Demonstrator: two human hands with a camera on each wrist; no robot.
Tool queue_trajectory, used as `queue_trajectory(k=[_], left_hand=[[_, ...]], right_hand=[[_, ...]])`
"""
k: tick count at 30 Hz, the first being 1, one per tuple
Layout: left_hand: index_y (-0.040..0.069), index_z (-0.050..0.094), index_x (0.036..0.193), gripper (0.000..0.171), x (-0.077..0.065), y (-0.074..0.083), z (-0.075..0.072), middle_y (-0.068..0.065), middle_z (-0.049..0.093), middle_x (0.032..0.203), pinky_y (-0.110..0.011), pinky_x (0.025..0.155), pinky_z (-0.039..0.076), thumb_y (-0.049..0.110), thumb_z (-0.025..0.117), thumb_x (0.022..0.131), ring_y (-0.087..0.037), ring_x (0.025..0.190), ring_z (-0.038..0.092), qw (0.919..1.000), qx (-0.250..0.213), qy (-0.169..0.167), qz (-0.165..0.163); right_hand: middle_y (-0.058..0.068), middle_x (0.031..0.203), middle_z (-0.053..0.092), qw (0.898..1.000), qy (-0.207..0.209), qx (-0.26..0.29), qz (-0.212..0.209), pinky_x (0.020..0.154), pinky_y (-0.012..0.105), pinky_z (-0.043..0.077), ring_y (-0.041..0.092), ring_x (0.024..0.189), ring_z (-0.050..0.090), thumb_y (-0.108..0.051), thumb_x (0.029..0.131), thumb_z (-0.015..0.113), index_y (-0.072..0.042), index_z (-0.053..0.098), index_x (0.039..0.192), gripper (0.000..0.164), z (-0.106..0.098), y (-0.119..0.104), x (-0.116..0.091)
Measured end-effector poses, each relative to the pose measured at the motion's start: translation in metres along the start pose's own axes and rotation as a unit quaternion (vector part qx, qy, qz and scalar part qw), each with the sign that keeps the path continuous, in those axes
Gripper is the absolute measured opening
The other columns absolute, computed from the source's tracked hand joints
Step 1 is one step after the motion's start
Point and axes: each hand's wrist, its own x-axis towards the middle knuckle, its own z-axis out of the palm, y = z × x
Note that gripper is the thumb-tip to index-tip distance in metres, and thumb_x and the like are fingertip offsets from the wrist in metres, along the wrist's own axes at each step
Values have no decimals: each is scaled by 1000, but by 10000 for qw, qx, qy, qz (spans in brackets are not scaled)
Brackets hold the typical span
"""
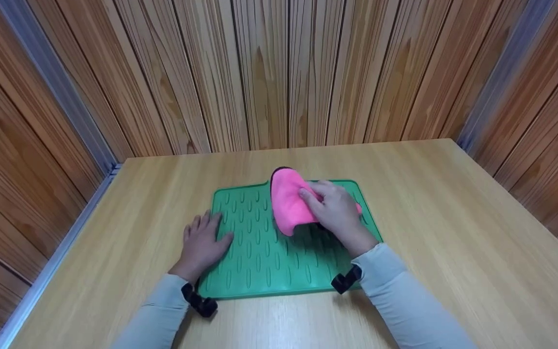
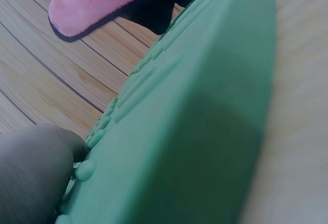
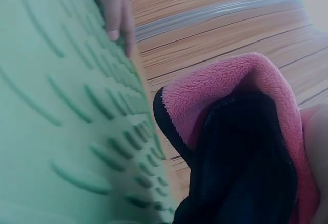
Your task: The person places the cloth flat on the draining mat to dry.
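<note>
A pink plush cloth point(image 1: 288, 201) with a black edge and dark underside is bunched in my right hand point(image 1: 334, 206), thumb on top, held above the green mat point(image 1: 255, 261). In the right wrist view the cloth point(image 3: 220, 83) hangs folded, its dark side toward the camera, apart from the ridged mat point(image 3: 31, 147). My left hand point(image 1: 204, 245) rests on the mat's left edge with fingers spread, partly on the table. The left wrist view shows part of the left hand point(image 2: 36, 170) against the mat's bumps and the cloth point(image 2: 97, 6) raised beyond.
The mat lies on a light wooden table point(image 1: 453, 232). Wood-panelled walls point(image 1: 308, 72) stand behind and at both sides, with metal strips point(image 1: 66, 82) at the corners. Black wrist cameras point(image 1: 200, 301) sit on both sleeves.
</note>
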Motion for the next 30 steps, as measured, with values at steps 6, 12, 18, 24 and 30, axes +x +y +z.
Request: queue_trajectory(k=[6, 12, 18, 24, 30], left_hand=[[3, 38, 174, 75, -1, 0, -1, -31, 21, 186, -74, 141, 3, 37, 59, 111, -57, 175, 10, 10000, 7, -3, -41], [4, 37, 175, 75, -1, -1, 0, -30, 20, 187, -74, 141, 2, 37, 59, 112, -56, 175, 8, 10000, 27, -50, -64], [4, 37, 175, 75, -1, -1, 0, -30, 20, 187, -74, 141, 1, 38, 59, 112, -57, 175, 8, 10000, 9, -64, -61], [4, 36, 175, 75, -1, 0, -1, -30, 19, 187, -75, 141, 0, 37, 59, 112, -57, 175, 7, 9999, 15, -79, -80], [4, 36, 176, 76, 0, 1, -1, -29, 18, 188, -73, 141, -1, 38, 59, 111, -55, 176, 6, 9998, -33, -110, -152]], right_hand=[[15, 136, 83, 9997, -180, -156, 70, 113, 58, 62, 39, 129, 78, -37, 110, 74, -11, 83, 135, 37, 13, 2, -2], [17, 137, 82, 9994, -233, -183, 201, 116, 59, 60, 41, 131, 77, -35, 109, 74, -9, 81, 137, 39, 24, 6, -5], [16, 140, 80, 9971, -593, -43, 467, 117, 57, 60, 37, 132, 76, -37, 111, 72, -13, 80, 141, 40, 32, 13, -9], [16, 137, 81, 9953, -704, 111, 650, 116, 57, 60, 37, 130, 75, -36, 111, 72, -12, 86, 130, 33, 41, 21, -10], [17, 137, 80, 9932, -904, 97, 726, 117, 59, 58, 37, 133, 73, -35, 111, 71, -12, 87, 128, 32, 47, 24, -12]])
